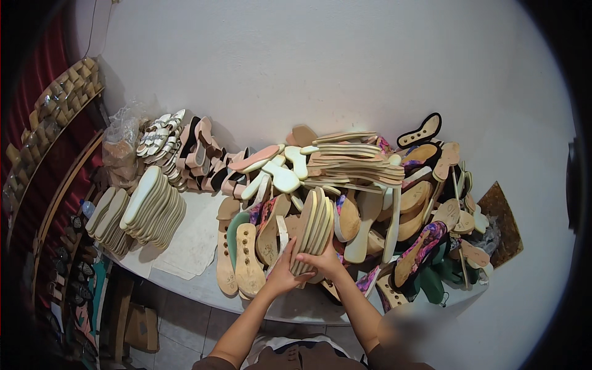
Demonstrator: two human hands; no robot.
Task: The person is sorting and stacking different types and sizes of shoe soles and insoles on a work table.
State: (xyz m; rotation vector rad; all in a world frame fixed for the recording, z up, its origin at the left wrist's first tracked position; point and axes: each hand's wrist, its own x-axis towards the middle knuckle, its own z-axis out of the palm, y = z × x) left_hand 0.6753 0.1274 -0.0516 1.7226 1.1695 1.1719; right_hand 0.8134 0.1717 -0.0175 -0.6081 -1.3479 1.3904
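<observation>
Both of my hands grip one bundle of shoe insoles (pixel 316 225), several beige and cream pieces standing on edge side by side. My left hand (pixel 283 273) is closed round the bundle's lower left side. On its lower right side, my right hand (pixel 325 261) is wrapped with the thumb across the front. The bundle is held above the near part of a large heap of loose soles. Just left of it lie wooden-looking soles with a row of holes (pixel 250 262) and a green sole (pixel 237 231). A patterned purple-and-blue piece (pixel 340 206) shows beside its right edge.
Neat stacks of pale insoles (pixel 154 213) stand on the table's left, near white paper (pixel 185 259). Behind them are white strappy sandals (pixel 161 135) and pink wedge sandals (pixel 200 145). A pile of flat insoles (pixel 351 163) lies at the back. Shelves of footwear (pixel 68 105) line the left.
</observation>
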